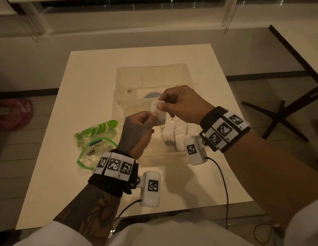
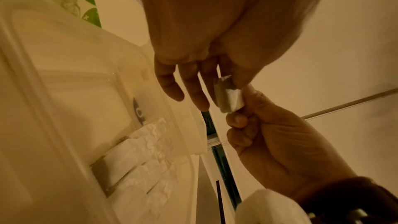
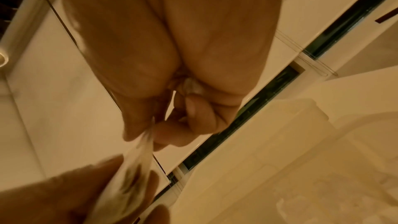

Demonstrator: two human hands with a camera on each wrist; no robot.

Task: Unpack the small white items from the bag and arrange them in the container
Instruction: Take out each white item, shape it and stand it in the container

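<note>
Both hands hold 1 white sachet (image 1: 158,112) in the air over the container's (image 1: 187,71) near half. Left hand (image 1: 139,129) pinches its lower edge between thumb and fingertip, other fingers loose. Right hand (image 1: 183,105) pinches the upper edge, remaining fingers curled in; right wrist view is blurred, grip detail unclear there.

Progress: partway, roughly mid-task by my read. Several packed sachets (image 1: 177,134) already stand upright in rows at the container's near right corner, just below the held one; exact count unclear, some hidden by the right wrist. Far half of the container holds no sachets, only a round dark mark on its floor. The bag (image 1: 94,144), left of the container on the tabletop (image 1: 83,82), lies open and seems to have more white pieces inside, so more unpacking is likely left. Held sachet not yet placed.

Materials: sachet is thin, soft, paper-like, flat rectangular, with darker filling showing through in the left wrist view (image 2: 228,98). Container is translucent rigid plastic, rectangular, rounded corners, a lipped rim. Bag is clear crinkly film with green leaf print and a green zip edge. Tabletop is smooth, matte, cream.
</note>
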